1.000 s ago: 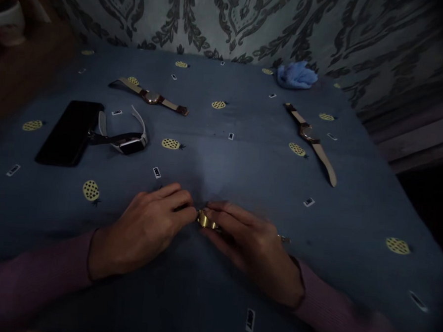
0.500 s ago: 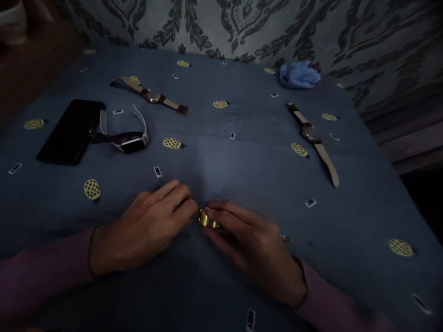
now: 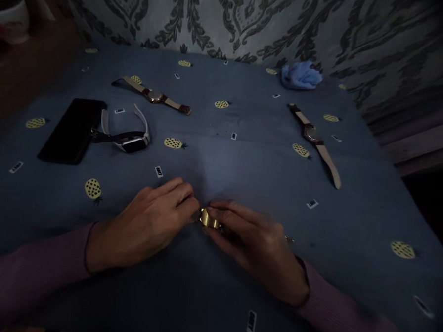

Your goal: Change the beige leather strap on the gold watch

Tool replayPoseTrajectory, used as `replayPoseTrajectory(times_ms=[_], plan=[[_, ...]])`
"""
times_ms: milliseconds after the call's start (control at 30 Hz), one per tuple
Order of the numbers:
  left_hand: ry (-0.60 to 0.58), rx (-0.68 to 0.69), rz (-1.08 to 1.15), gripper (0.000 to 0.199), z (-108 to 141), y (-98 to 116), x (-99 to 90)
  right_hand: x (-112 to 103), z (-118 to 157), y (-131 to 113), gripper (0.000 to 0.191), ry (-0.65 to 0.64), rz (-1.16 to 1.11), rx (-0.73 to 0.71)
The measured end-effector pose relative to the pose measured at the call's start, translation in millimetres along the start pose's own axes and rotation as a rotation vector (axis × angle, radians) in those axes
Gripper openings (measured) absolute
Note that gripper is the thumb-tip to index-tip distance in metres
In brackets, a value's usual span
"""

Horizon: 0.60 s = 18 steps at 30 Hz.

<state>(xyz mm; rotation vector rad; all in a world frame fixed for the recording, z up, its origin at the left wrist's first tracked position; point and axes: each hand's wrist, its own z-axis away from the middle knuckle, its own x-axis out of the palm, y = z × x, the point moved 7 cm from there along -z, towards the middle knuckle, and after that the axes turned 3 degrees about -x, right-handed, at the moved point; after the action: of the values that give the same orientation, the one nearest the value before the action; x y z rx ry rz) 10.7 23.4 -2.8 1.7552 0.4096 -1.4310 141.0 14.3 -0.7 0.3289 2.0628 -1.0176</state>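
Note:
Low in the middle, my right hand [image 3: 260, 242] grips a gold-coloured watch [image 3: 210, 219], thumb below and fingers over the top. Only its shiny gold middle shows; the rest is under the fingers. Fingers curled together, my left hand [image 3: 153, 222] pinches at the watch's left end; its fingertips are hidden. A small metal end [image 3: 289, 239] pokes out past the right hand's knuckles, and I cannot tell whether it belongs to the watch.
Beyond the hands lie two strap watches, one at back left [image 3: 155, 97] and one at right [image 3: 312, 134]. A black phone [image 3: 73, 131] touches a smartwatch [image 3: 135, 144] at left. A crumpled blue cloth [image 3: 301, 75] sits by the wall on the pineapple-print tablecloth [image 3: 243, 167].
Both hands stay on the gold watch, which has turned slightly in the fingers. The whole view has shifted a little.

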Motion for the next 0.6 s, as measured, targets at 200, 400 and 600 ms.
replayPoseTrajectory(times_ms=[200, 400, 600], plan=[[-0.009, -0.002, 0.03, 0.014, -0.5, -0.4, 0.3, -1.1, -0.7, -0.4, 0.017, 0.015, -0.001, -0.007], [0.0, -0.005, 0.051, 0.016, -1.2, 0.1, -1.2, -0.8, -1.9, -2.1, 0.016, 0.002, -0.02, -0.015], [-0.003, -0.005, 0.071, 0.016, -2.4, 0.1, -2.7, -1.8, -1.8, -2.7, 0.014, 0.018, -0.017, -0.017]])
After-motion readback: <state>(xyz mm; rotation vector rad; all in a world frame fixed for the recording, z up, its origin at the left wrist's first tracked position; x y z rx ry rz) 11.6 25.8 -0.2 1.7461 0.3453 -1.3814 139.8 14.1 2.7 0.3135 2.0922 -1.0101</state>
